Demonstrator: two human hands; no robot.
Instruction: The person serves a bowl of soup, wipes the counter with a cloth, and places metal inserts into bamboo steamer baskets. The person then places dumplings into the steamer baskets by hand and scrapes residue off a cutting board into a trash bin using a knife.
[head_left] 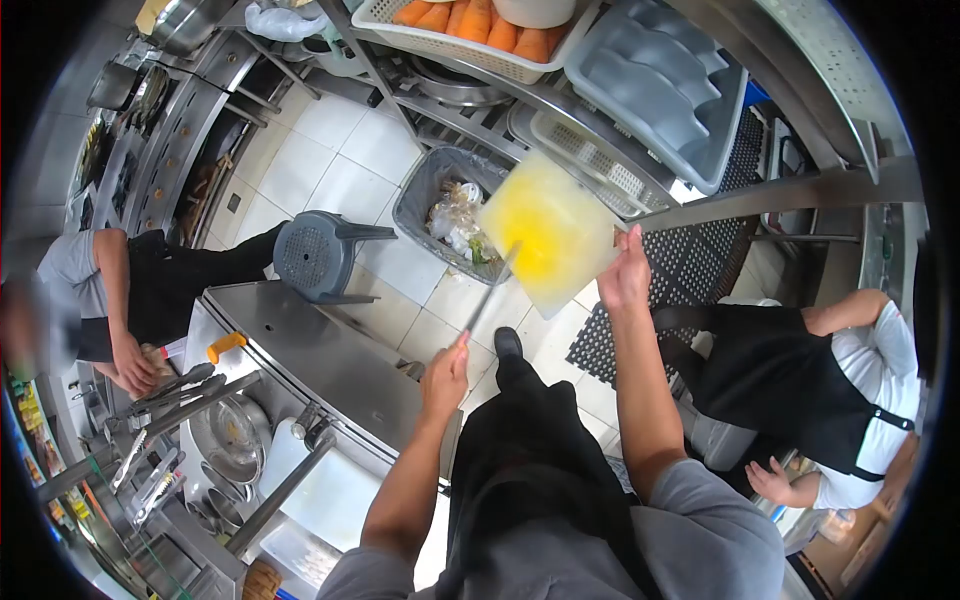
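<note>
My right hand [626, 273] grips the edge of a white cutting board [577, 205], which is tilted and has a bright yellow stain across its middle. In my left hand [445, 378] is a knife [484, 307]; its blade points up and its tip lies against or just over the stained face of the board. Behind the board's left edge stands a grey trash bin [410, 213] lined with a bag, with plastic wrap and food scraps inside. Part of the bin is hidden by the board.
A grey plastic stool [312, 255] stands left of the bin. Carrots [475, 20] fill a basket on the shelf, beside a grey tray [650, 85]. A steel counter [310, 350] runs along my left. One co-worker [120, 320] is at left, another [790, 380] at right.
</note>
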